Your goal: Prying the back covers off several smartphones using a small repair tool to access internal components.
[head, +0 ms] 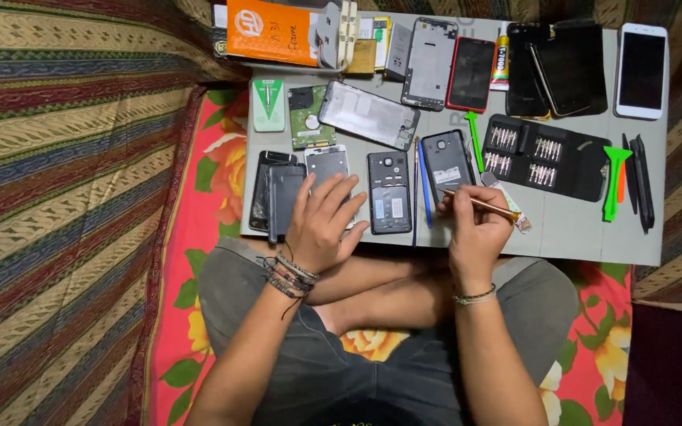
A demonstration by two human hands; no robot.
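Lying across right grip: screwdriver

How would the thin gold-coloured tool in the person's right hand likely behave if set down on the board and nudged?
The gold tool looks like a slim, straight rod, so it is probably stiff and light. Its round shaft may roll on the flat grey board. The right hand pinches it in the fingertips, hinting little weight.
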